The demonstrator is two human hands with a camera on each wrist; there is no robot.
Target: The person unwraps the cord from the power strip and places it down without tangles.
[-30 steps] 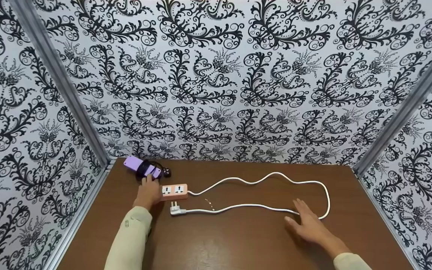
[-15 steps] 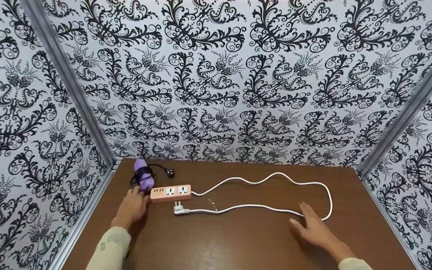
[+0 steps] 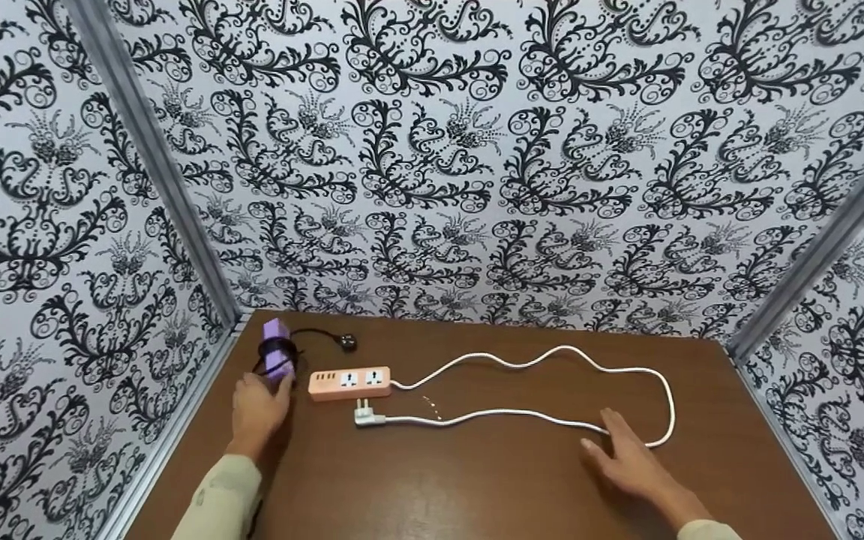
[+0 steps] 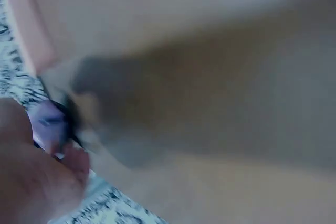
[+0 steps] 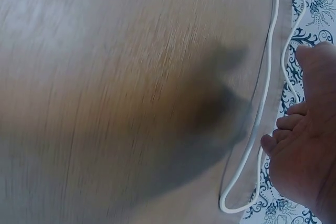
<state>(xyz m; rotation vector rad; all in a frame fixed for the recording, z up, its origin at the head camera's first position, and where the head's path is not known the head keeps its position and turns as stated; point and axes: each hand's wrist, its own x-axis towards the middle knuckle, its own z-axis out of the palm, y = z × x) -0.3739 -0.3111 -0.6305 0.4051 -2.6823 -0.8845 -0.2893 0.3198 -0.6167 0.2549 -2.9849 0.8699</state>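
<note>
Lying at about 12 o'clock from the left hand [image 3: 258, 406], a purple block [image 3: 276, 356] wound with black cable [image 3: 271, 347] is gripped at its near end, thumb and fingers being noted on opposite sides; detail is blurred in the left wrist view. Its long axis is directed roughly from 6 to 12 o'clock, and a black plug [image 3: 347, 342] is found just short of 3 o'clock from it. Between 2 and 3 o'clock from the left hand, by far the nearer of the two, an orange power strip [image 3: 349, 388] is placed flat on the table [image 3: 477, 480], its long axis laid almost from 9 to 3, nearly square to the block's, with a narrow gap between. At the strip's 6 o'clock side a white plug [image 3: 367, 417] is set, prongs turned to 12. A white cord [image 3: 507, 411] is looped out towards 3 o'clock. At the loop's 5 o'clock bend the right hand [image 3: 631, 461] is extended, thumb spread, nothing grasped; whether the cord is touched cannot be told.
</note>
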